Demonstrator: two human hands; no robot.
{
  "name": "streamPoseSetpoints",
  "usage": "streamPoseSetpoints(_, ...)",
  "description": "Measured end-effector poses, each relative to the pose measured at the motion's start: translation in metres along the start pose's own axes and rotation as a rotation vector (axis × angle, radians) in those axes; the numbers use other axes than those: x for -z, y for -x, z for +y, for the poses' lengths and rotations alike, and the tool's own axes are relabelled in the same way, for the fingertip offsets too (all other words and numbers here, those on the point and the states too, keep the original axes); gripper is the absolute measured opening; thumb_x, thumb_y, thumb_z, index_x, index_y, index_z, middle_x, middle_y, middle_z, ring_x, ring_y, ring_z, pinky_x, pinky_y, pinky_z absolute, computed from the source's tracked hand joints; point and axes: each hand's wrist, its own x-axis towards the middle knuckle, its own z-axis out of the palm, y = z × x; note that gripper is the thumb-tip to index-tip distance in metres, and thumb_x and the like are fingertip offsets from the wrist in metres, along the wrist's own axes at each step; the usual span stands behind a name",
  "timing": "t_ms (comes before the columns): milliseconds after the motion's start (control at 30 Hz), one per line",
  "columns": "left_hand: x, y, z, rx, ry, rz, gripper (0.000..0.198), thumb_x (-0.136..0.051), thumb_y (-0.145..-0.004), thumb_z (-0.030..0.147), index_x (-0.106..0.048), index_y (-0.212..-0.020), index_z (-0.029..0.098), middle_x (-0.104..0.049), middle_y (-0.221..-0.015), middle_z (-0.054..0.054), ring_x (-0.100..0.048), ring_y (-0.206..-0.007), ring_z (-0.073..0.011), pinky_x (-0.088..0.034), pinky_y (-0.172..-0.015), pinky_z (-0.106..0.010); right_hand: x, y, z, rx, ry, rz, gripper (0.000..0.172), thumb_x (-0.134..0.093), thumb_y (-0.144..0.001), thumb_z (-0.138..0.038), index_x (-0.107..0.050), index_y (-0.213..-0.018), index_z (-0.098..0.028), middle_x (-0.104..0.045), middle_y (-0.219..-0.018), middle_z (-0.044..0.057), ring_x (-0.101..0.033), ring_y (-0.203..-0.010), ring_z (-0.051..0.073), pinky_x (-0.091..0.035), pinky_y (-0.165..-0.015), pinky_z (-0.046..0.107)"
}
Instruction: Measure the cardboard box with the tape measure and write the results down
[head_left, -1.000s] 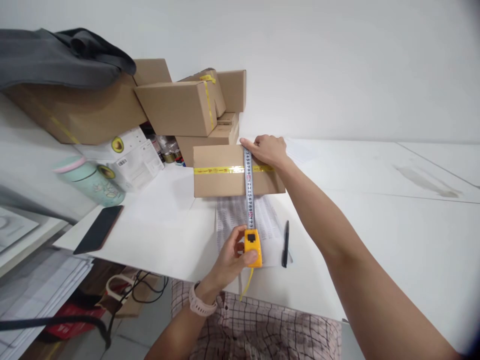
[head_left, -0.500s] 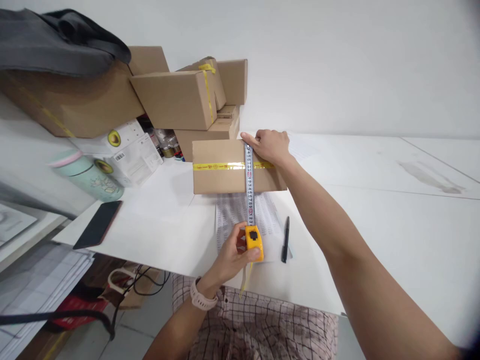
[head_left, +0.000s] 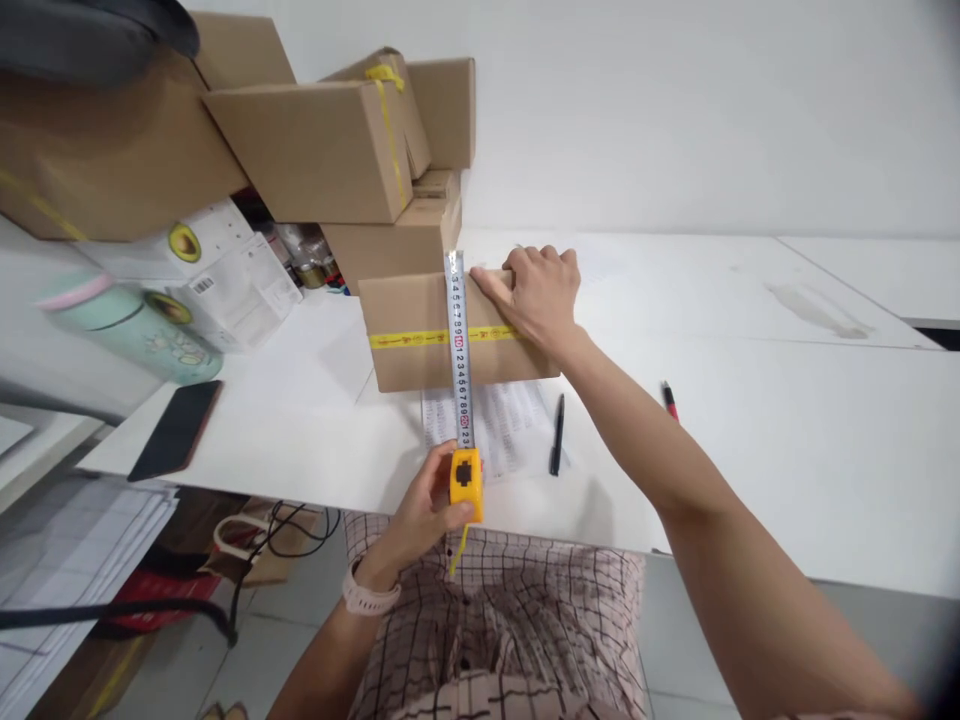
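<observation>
My left hand [head_left: 426, 512] is closed round a yellow tape measure [head_left: 466, 490] near the table's front edge. The measure's silver blade [head_left: 460, 375] is drawn out across a taped cardboard box [head_left: 409, 365], its tip reaching a little past the far edge. A yellow strap hangs from the case. On the box's right part, my right hand [head_left: 541, 295] grips with the fingers over the far edge and the thumb stretched toward the blade, apart from it. Printed sheets [head_left: 510, 430] lie partly beneath the box, and a black pen [head_left: 557, 435] is to their right.
Cardboard boxes [head_left: 307, 150] are stacked at the back left. Before them stand a white carton [head_left: 240, 285] with avocado pictures and a mint bottle [head_left: 150, 330]. A dark phone [head_left: 176, 430] lies at the left edge. Another pen [head_left: 669, 400] shows beside my right forearm.
The blade's tip has come away from my right thumb and now sits left of it. My left hand has moved left with the tape measure. The box is turned slightly, and the view has shifted.
</observation>
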Motion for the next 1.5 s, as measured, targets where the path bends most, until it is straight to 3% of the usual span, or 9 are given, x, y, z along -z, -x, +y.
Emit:
streamPoseSetpoints(167,0.003,-0.002,-0.003,-0.015,-0.109,-0.023,0.069,-0.078,-0.081,0.032,-0.043,-0.141,0.026,-0.058,-0.13,-0.011,-0.058,-0.115,-0.0257,-0.048,-0.099,-0.04,-0.015,0.061,0.01,0.04,-0.013,-0.046,0.069,-0.025,-0.096,-0.072,-0.066,-0.117,-0.02,-0.066,-0.125,0.018,-0.05,-0.12,0.037,-0.029,-0.105,0.051)
streamPoseSetpoints(267,0.004,-0.002,-0.002,-0.019,-0.172,-0.072,0.069,-0.077,-0.081,0.031,-0.043,-0.141,0.027,-0.059,-0.125,-0.008,-0.058,-0.112,-0.0237,-0.048,-0.097,-0.039,-0.012,0.073,0.019,0.073,-0.207,-0.031,0.065,-0.023,-0.099,-0.068,-0.067,-0.11,-0.022,-0.069,-0.12,0.013,-0.053,-0.119,0.033,-0.03,-0.106,0.05)
streamPoseSetpoints(400,0.004,-0.002,-0.001,-0.008,-0.177,-0.125,0.072,-0.078,-0.08,0.033,-0.042,-0.142,0.029,-0.057,-0.126,-0.008,-0.059,-0.11,-0.0237,-0.05,-0.096,-0.04,0.018,0.054,0.019,-0.029,-0.728,0.007,0.072,-0.015,-0.099,-0.07,-0.067,-0.11,-0.022,-0.071,-0.101,0.008,-0.061,-0.1,0.024,-0.045,-0.094,0.045)
streamPoseSetpoints(633,0.006,-0.001,-0.006,-0.002,-0.157,-0.13,0.076,-0.079,-0.08,0.033,-0.042,-0.145,0.028,-0.058,-0.13,-0.011,-0.058,-0.115,-0.0272,-0.049,-0.098,-0.044,0.053,0.012,0.007,-0.071,-1.134,-0.063,0.037,-0.069,-0.086,-0.058,-0.065,-0.082,-0.022,-0.065,-0.074,0.001,-0.058,-0.061,0.013,-0.053,-0.061,0.03)
streamPoseSetpoints(800,0.006,-0.001,-0.008,-0.067,-0.074,-0.104,0.084,-0.08,-0.078,0.034,-0.035,-0.149,0.032,-0.06,-0.127,-0.009,-0.06,-0.11,-0.0244,-0.05,-0.094,-0.042,0.04,0.035,0.011,-0.114,-1.203,-0.059,0.03,-0.071,-0.089,-0.048,-0.063,-0.081,-0.019,-0.06,-0.066,-0.003,-0.056,-0.054,0.008,-0.049,-0.053,0.024)
streamPoseSetpoints(967,-0.001,-0.002,0.004,-0.111,-0.008,-0.075,0.087,-0.076,-0.078,0.038,-0.027,-0.15,0.032,-0.063,-0.126,-0.009,-0.06,-0.112,-0.0252,-0.05,-0.094,-0.043,0.006,0.106,-0.003,-0.213,-1.244,-0.151,0.036,-0.069,-0.086,-0.055,-0.063,-0.094,-0.021,-0.059,-0.059,-0.005,-0.055,-0.049,0.009,-0.049,-0.048,0.024)
streamPoseSetpoints(1167,-0.011,-0.002,0.036,-0.138,-0.265,-0.04,0.088,-0.075,-0.075,0.03,-0.029,-0.149,0.029,-0.063,-0.125,-0.01,-0.059,-0.115,-0.0267,-0.047,-0.1,-0.047,-0.009,0.178,-0.012,-0.207,-1.162,-0.25,0.031,-0.061,-0.093,-0.051,-0.064,-0.105,-0.023,-0.065,-0.065,-0.003,-0.06,-0.055,0.011,-0.05,-0.056,0.028)
streamPoseSetpoints(1333,-0.003,-0.013,0.049,-0.183,-0.584,0.042,0.085,-0.074,-0.078,0.034,-0.028,-0.149,0.029,-0.065,-0.123,-0.009,-0.063,-0.109,-0.0247,-0.05,-0.094,-0.043,-0.013,0.184,0.038,-0.37,-0.575,-0.055,0.03,-0.052,-0.095,-0.052,-0.061,-0.096,-0.023,-0.063,-0.065,-0.001,-0.059,-0.061,0.017,-0.041,-0.06,0.032)
streamPoseSetpoints(1500,0.001,-0.033,0.055,-0.177,-1.171,0.18,0.08,-0.075,-0.076,0.035,-0.038,-0.145,0.021,-0.066,-0.125,-0.014,-0.064,-0.109,-0.0331,-0.049,-0.094,-0.05,-0.026,0.181,0.077,-0.464,-0.132,-0.378,0.05,-0.051,-0.09,-0.064,-0.054,-0.115,-0.021,-0.069,-0.076,0.005,-0.059,-0.069,0.024,-0.032,-0.061,0.033)
